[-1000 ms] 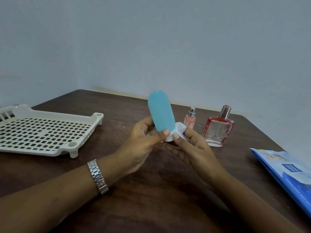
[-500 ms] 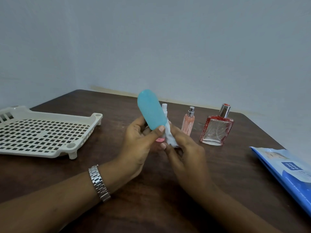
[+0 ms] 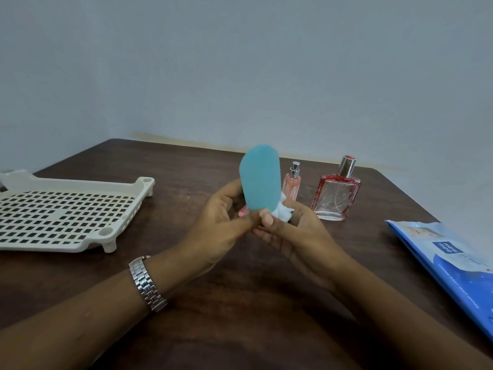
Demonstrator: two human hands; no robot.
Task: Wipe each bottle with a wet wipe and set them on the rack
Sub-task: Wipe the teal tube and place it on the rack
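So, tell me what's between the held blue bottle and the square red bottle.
In the head view, the slim pink spray bottle stands there, with the bunched white wipe in the right hand just in front of it.

A dark brown wooden table (image 3: 186, 169) set against a pale wall fills the lower half of the frame. A cream plastic rack (image 3: 88, 183) with a slotted floor stands on short legs at centre left. Right of centre, near the far edge, a slim pink spray bottle (image 3: 291, 186) and a square red perfume bottle (image 3: 336, 198) stand upright side by side. A blue pack of wet wipes (image 3: 453, 271) lies at lower right, cut off by the frame.
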